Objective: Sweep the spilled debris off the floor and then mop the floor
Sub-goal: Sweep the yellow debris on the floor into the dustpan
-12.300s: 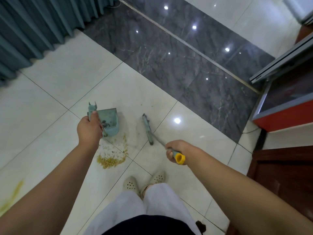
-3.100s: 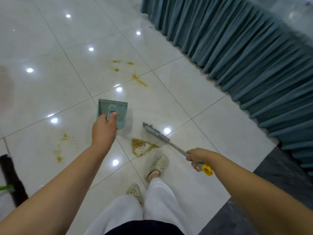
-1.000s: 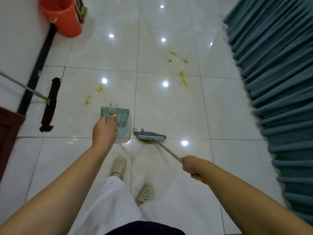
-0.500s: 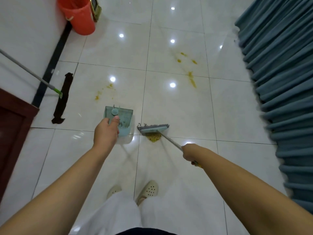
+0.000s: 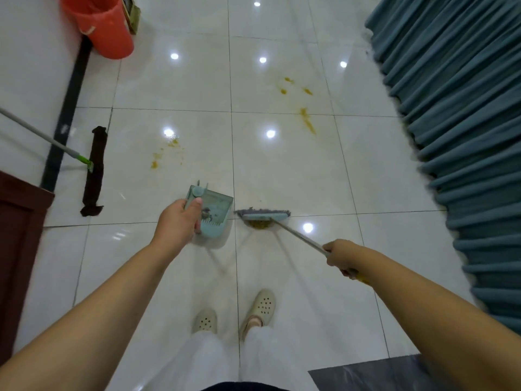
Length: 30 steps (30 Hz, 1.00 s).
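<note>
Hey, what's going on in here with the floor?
A person is sweeping up a yellow spill. The left hand holds a dustpan; the right hand grips a broom resting over a debris pile. Other stains remain farther off. The mop lies unused by the wall.

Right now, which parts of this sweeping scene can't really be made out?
Head view:
- Debris pile: mostly hidden under the broom head.
- Broom handle's end: covered by the right hand.
- Red bucket: top cut off by the frame edge.
- Mop: handle runs off the left edge.
- Dustpan contents: too small.
</note>
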{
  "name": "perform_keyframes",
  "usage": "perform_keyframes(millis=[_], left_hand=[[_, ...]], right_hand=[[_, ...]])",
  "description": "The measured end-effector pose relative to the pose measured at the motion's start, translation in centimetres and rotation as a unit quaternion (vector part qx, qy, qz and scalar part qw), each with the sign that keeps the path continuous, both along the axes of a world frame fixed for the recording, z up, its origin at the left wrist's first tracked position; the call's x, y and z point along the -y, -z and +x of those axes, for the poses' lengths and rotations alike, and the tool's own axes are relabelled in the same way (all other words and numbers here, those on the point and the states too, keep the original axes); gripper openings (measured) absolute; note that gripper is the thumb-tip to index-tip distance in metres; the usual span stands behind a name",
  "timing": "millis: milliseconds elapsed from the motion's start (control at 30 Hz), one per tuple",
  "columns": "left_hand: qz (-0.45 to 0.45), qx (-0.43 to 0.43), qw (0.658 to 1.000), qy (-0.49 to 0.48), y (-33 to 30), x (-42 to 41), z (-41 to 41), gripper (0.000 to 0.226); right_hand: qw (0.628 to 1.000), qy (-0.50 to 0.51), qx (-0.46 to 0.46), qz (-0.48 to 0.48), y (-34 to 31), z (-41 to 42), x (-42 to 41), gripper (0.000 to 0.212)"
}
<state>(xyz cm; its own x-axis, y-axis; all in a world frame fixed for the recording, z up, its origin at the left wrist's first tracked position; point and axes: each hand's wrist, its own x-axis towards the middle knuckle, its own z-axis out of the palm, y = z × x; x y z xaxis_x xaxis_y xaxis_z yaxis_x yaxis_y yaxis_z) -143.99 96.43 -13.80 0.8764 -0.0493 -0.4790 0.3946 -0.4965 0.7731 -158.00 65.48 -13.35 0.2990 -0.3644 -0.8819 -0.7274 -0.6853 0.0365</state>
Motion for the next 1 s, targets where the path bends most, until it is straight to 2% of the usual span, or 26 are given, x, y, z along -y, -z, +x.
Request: perform_keyframes(millis=[167, 367, 600, 867, 1000], left_hand=[[-0.023, -0.031, 0.999, 0.012, -0.2, -2.5, -0.7, 0.039], [-0.045, -0.075, 0.996, 0.036, 0.2, -3.6, -2.6, 0.038], [-0.050, -0.109, 0.989, 0.089, 0.6, -4.1, -4.4, 0.040], [-0.037, -0.122, 0.978, 0.163, 1.6, -3.5, -5.5, 0.042], [-0.032, -0.128, 0.974, 0.187, 2.4, -3.3, -5.9, 0.043]], right_hand=[[0.994, 0.092, 0.033, 0.045, -0.2, 0.2, 0.2, 0.033], [0.976, 0.203, 0.048, 0.057, 2.6, 1.3, -1.4, 0.030], [0.978, 0.204, 0.005, 0.052, 3.8, -0.9, -3.9, 0.031], [0.977, 0.200, 0.041, 0.062, 1.6, -3.1, -2.3, 0.021], [0.966, 0.242, 0.062, 0.069, 2.5, -3.5, -2.2, 0.017]])
